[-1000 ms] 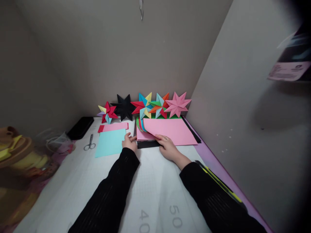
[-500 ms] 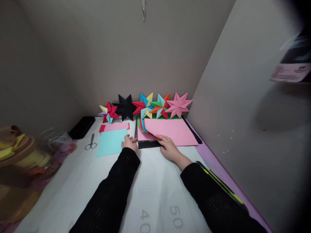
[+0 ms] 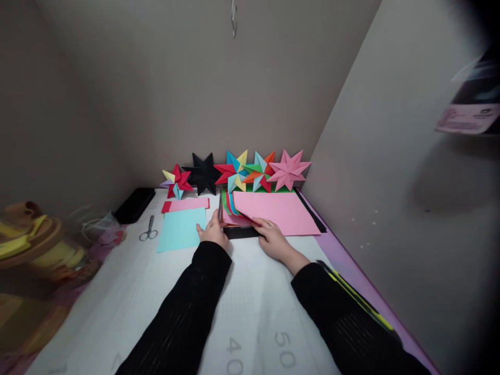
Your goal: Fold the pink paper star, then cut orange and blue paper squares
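A stack of coloured paper lies under the row of stars, pink on top, with green, red and blue edges curling at its left. My right hand is closed on the lifted front corner of the pink sheets. At the stack's left side, my left hand has thumb and forefinger around the raised edge of a black sheet underneath; the outer fingers are spread. Close by on the left lies a light blue square of paper, just touched or nearly touched by those fingers.
Folded paper stars, including a black one and a pink one, lean on the back wall. Left are small scissors, pink and red strips, a black phone-like object and a brown-yellow container. A wall closes the right side.
My left hand has moved slightly right and forward, from beside the stack to its left edge, where the black edge now stands raised. My right hand keeps its hold on the pink sheets.
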Action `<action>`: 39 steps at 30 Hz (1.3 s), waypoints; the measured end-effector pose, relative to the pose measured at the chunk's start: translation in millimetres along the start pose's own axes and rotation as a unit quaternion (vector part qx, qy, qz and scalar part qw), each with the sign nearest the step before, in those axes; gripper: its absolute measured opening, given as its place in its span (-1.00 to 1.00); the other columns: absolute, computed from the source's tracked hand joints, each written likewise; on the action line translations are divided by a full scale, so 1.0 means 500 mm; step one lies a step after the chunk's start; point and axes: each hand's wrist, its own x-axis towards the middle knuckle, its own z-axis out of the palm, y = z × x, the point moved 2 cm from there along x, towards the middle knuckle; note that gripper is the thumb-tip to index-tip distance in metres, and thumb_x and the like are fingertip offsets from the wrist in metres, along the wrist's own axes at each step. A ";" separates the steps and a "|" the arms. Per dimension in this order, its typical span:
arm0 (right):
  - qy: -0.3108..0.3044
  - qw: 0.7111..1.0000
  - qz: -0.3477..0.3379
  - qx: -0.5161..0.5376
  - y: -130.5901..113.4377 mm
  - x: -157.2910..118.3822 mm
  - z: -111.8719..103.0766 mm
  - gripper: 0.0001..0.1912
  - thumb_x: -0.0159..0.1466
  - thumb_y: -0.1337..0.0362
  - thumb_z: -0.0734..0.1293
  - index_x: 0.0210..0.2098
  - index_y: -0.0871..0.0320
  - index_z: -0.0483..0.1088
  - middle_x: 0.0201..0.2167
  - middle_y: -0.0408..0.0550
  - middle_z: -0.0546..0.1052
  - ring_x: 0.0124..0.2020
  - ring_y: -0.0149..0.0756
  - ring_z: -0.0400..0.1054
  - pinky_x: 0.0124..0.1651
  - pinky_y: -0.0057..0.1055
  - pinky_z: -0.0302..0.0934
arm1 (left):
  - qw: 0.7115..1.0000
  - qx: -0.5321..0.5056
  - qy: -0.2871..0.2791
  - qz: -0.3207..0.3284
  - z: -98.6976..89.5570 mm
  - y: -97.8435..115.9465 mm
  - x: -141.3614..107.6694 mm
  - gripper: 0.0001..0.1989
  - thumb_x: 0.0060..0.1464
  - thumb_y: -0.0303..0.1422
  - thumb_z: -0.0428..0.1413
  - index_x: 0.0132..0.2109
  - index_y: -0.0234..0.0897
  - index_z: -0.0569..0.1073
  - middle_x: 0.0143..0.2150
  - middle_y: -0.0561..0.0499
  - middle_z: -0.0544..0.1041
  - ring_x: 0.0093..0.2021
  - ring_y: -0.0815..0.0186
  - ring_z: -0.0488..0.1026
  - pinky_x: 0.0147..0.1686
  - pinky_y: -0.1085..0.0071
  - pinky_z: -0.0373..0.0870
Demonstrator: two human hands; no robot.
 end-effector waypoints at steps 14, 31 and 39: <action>-0.029 0.996 0.040 -0.078 -0.046 0.010 0.000 -0.61 0.15 0.45 0.19 -0.08 0.09 0.45 0.26 -0.01 0.19 0.26 -0.02 -0.01 0.23 0.12 -0.19 | 0.994 0.024 -0.059 0.087 0.015 0.016 0.005 0.04 -0.23 -0.68 -0.07 0.35 -0.26 -0.43 0.25 -0.07 0.29 0.38 0.27 -0.28 0.25 -0.15 -0.37; -0.034 0.997 0.047 -0.043 -0.031 0.010 0.008 -0.46 0.10 0.50 0.17 0.04 0.04 0.37 0.25 -0.07 0.22 0.24 -0.13 0.04 0.26 0.01 -0.15 | 0.999 -0.003 -0.003 -0.038 -0.007 -0.003 0.008 0.00 -0.19 -0.69 -0.02 0.35 -0.29 -0.34 0.05 -0.08 0.52 0.27 0.13 0.15 0.23 -0.16 -0.34; -0.035 0.997 0.046 -0.042 -0.029 0.009 0.010 -0.47 0.09 0.50 0.19 0.02 0.04 0.39 0.24 -0.07 0.22 0.25 -0.12 0.03 0.26 0.02 -0.16 | 1.000 0.001 -0.013 -0.013 -0.002 0.007 0.001 0.02 -0.22 -0.71 -0.04 0.36 -0.26 -0.33 0.09 -0.07 0.48 0.34 0.17 -0.02 0.23 -0.18 -0.38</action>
